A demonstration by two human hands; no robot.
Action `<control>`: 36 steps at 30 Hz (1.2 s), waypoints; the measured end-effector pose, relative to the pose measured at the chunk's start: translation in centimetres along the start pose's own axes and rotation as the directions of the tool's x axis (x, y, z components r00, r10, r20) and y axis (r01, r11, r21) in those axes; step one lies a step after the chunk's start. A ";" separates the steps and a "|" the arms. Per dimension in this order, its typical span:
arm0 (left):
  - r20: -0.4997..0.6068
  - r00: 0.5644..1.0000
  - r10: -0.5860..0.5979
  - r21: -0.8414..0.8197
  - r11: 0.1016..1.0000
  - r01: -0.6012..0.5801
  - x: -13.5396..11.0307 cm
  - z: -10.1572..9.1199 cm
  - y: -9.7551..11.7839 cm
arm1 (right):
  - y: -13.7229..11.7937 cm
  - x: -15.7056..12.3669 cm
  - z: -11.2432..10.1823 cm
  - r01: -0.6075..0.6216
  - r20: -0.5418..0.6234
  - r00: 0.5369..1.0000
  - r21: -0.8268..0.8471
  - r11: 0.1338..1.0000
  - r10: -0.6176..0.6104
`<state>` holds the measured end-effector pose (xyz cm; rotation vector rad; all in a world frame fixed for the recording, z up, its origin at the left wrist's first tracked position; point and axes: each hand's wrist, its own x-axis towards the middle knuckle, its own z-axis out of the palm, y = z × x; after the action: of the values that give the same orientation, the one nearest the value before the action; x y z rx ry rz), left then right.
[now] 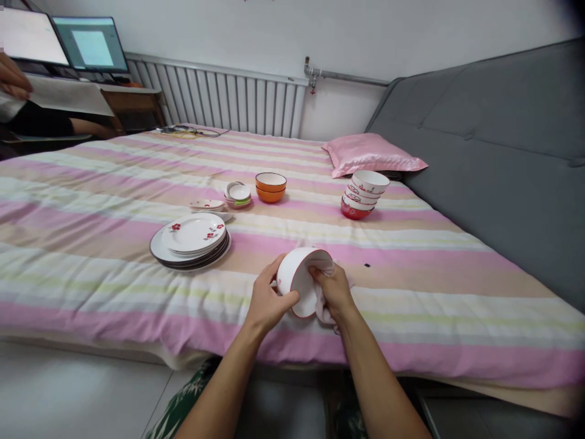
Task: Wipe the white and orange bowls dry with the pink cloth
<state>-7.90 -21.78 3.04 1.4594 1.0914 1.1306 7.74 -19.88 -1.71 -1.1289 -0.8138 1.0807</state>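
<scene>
A white bowl (289, 269) with a thin red rim is tilted on its side above the near part of the bed, its opening turned to the right. My left hand (269, 296) grips it from the left, thumb over the rim. Inside the opening, my right hand (333, 286) presses a pale pinkish cloth (323, 310) against the bowl; part of the cloth hangs below the fingers. To the left lies a stack of plates (196, 235), the top ones white with red flowers. A leaning stack of bowls (363, 194) stands farther off to the right.
Two orange bowls (270, 189), nested, stand near small dishes (238, 194) and flat saucers (206, 205). Behind them are a pink pillow (372, 152), cables (192, 130) and a radiator (219, 94). A grey headboard (493, 134) borders the right. Another person's hand (13, 79) shows far left beside monitors (91, 46).
</scene>
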 end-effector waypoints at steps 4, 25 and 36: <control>0.063 0.998 0.004 0.091 0.996 -0.010 0.1 -0.7 0.3 | -0.3 0.3 -0.4 0.245 0.108 0.968 -0.239 0.940 -0.225; 0.118 0.992 0.032 0.401 0.913 -0.078 0.0 0.0 0.3 | -3.8 -0.2 -0.2 0.456 0.442 0.859 -0.427 0.781 -0.259; -0.045 0.998 0.037 0.196 0.980 -0.027 -0.4 0.3 -0.3 | -0.9 0.6 -0.9 0.190 0.333 0.940 -0.346 0.919 -0.068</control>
<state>-7.68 -22.15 2.65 1.6138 1.2456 1.1107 8.93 -19.57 -1.10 -1.2103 -1.3776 1.0314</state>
